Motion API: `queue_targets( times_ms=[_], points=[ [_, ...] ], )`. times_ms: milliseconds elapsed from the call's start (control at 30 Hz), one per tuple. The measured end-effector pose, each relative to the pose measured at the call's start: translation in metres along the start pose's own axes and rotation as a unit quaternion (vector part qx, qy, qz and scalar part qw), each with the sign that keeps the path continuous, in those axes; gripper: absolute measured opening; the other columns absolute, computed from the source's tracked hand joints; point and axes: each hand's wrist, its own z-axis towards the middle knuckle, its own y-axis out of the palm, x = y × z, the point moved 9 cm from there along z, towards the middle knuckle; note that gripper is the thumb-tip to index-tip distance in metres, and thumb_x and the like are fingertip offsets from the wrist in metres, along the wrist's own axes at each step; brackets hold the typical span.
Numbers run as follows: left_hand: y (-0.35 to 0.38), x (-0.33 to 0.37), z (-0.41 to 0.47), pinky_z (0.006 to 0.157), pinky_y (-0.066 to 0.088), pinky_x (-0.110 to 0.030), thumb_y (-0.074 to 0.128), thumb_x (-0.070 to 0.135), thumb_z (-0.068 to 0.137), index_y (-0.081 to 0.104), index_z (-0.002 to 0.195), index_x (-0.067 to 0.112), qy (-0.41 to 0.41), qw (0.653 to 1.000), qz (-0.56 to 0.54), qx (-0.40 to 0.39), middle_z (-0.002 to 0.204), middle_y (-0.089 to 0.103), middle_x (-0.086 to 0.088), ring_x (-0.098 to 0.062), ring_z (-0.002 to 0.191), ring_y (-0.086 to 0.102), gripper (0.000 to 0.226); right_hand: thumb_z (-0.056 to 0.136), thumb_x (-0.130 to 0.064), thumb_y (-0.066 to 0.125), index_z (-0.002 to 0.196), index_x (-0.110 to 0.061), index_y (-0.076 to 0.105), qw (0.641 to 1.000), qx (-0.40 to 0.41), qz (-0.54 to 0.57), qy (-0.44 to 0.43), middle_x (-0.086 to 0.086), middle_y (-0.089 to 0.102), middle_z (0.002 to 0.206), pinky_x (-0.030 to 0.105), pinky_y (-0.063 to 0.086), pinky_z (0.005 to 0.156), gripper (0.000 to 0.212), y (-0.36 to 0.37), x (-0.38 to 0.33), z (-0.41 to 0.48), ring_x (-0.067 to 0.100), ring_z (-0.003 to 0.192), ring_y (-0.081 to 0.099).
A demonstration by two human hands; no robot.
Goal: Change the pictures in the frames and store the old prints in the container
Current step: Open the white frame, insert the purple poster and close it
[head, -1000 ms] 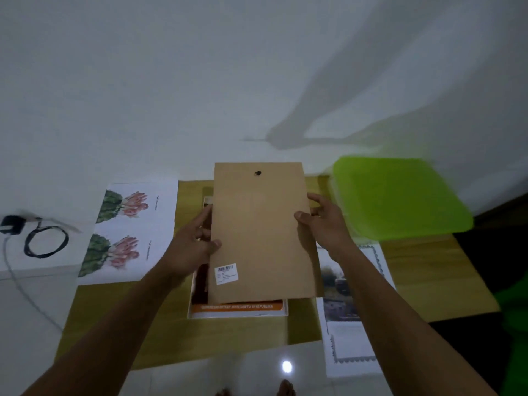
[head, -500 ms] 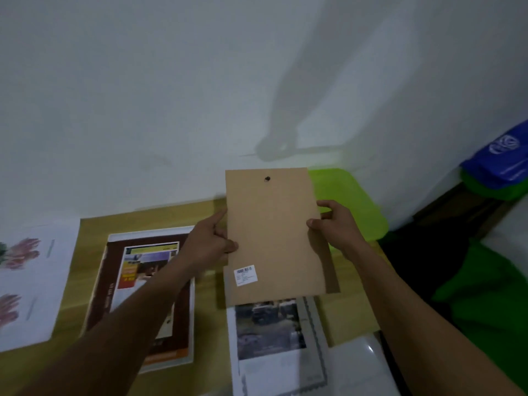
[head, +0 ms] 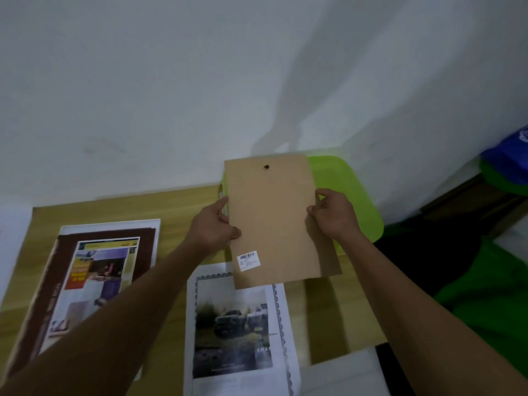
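A plain tan backing board with a white barcode label is shown before a lime-green container, a brown-bordered print and a grey-toned print.

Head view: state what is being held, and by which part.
The backing board is held by both hands: left hand on its left edge, right hand on its right edge, near mid-height.

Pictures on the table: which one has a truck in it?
The white-bordered print, lying on the right: dark vehicles in a field. The brown-bordered print on the left shows orange and purple blocks, no truck.
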Motion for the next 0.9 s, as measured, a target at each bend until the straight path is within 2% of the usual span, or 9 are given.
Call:
queue_targets(
  times_ms=[67, 133, 233, 300, 433, 567, 667, 767, 900],
  points=[
    [-0.002, 0.000, 0.003, 0.077, 0.057, -0.037, 0.079, 0.006, 0.069, 0.034, 0.148, 0.026, 0.001, 1.000, 0.026, 0.009, 0.094, 0.055, 0.002, -0.019, 0.080, 0.062, 0.094, 0.086, -0.021, 0.074, 0.132, -0.011, 0.061, 1.000, 0.012, -0.022, 0.001, 0.013, 0.070, 0.114, 0.031, 0.046, 0.089, 0.049, -0.001, 0.001, 0.001, 0.029, 0.110, 0.063],
    [-0.002, 0.000, 0.004, 0.082, 0.054, -0.035, 0.081, 0.010, 0.068, 0.034, 0.148, 0.027, 0.004, 0.999, 0.041, 0.009, 0.097, 0.055, 0.001, -0.020, 0.087, 0.061, 0.094, 0.086, -0.026, 0.073, 0.133, -0.011, 0.059, 0.999, 0.023, -0.038, 0.004, 0.014, 0.067, 0.121, 0.035, 0.048, 0.092, 0.051, -0.004, 0.000, 0.000, 0.031, 0.113, 0.062],
    [-0.010, 0.000, -0.001, 0.081, 0.050, -0.030, 0.081, 0.017, 0.071, 0.037, 0.147, 0.026, 0.017, 0.999, 0.043, 0.018, 0.099, 0.058, 0.001, -0.020, 0.091, 0.061, 0.088, 0.090, -0.027, 0.067, 0.133, -0.010, 0.059, 0.997, 0.039, -0.059, -0.013, 0.016, 0.065, 0.123, 0.037, 0.049, 0.089, 0.047, -0.009, -0.014, -0.006, 0.033, 0.111, 0.062],
    [-0.021, 0.002, -0.011, 0.077, 0.047, -0.026, 0.078, 0.022, 0.076, 0.043, 0.143, 0.021, 0.033, 0.998, 0.041, 0.038, 0.100, 0.061, 0.002, -0.015, 0.089, 0.061, 0.076, 0.092, -0.023, 0.062, 0.131, -0.009, 0.060, 0.996, 0.042, -0.072, -0.035, 0.015, 0.067, 0.117, 0.036, 0.049, 0.089, 0.041, -0.009, -0.030, -0.014, 0.031, 0.109, 0.062],
    [-0.059, -0.009, -0.043, 0.087, 0.043, -0.021, 0.073, 0.031, 0.082, 0.064, 0.125, 0.014, 0.054, 0.992, 0.083, 0.080, 0.112, 0.069, 0.000, -0.008, 0.091, 0.060, 0.047, 0.093, -0.019, 0.060, 0.128, -0.007, 0.061, 0.994, 0.020, -0.081, -0.069, 0.014, 0.068, 0.111, 0.037, 0.051, 0.090, 0.037, 0.007, -0.072, -0.041, 0.028, 0.108, 0.063],
    [-0.110, -0.044, -0.082, 0.079, 0.040, -0.016, 0.072, 0.034, 0.083, 0.073, 0.107, 0.013, 0.064, 0.984, 0.125, 0.109, 0.098, 0.074, -0.001, -0.005, 0.080, 0.060, 0.032, 0.094, -0.021, 0.059, 0.125, -0.007, 0.062, 0.991, -0.007, -0.086, -0.105, 0.013, 0.067, 0.113, 0.038, 0.052, 0.091, 0.035, 0.049, -0.126, -0.085, 0.027, 0.105, 0.063],
    [-0.155, -0.084, -0.108, 0.079, 0.037, -0.013, 0.071, 0.030, 0.083, 0.073, 0.102, 0.013, 0.051, 0.979, 0.145, 0.133, 0.096, 0.074, -0.002, -0.010, 0.085, 0.064, 0.026, 0.096, -0.026, 0.058, 0.128, -0.008, 0.061, 0.988, -0.043, -0.088, -0.122, 0.010, 0.066, 0.120, 0.037, 0.051, 0.093, 0.037, 0.094, -0.166, -0.130, 0.026, 0.110, 0.062],
    [-0.195, -0.130, -0.127, 0.082, 0.043, -0.019, 0.072, 0.029, 0.082, 0.072, 0.104, 0.012, 0.040, 0.973, 0.184, 0.137, 0.099, 0.074, -0.004, -0.018, 0.093, 0.067, 0.028, 0.096, -0.030, 0.058, 0.131, -0.010, 0.059, 0.983, -0.093, -0.096, -0.122, 0.008, 0.065, 0.125, 0.036, 0.050, 0.096, 0.040, 0.151, -0.193, -0.172, 0.026, 0.114, 0.060],
    [-0.231, -0.181, -0.149, 0.088, 0.048, -0.033, 0.074, 0.030, 0.080, 0.065, 0.118, 0.009, 0.041, 0.963, 0.226, 0.142, 0.115, 0.068, -0.010, -0.026, 0.104, 0.063, 0.044, 0.092, -0.029, 0.060, 0.126, -0.011, 0.061, 0.976, -0.145, -0.116, -0.112, 0.008, 0.061, 0.128, 0.036, 0.049, 0.096, 0.039, 0.225, -0.207, -0.218, 0.026, 0.118, 0.058]
  ],
)
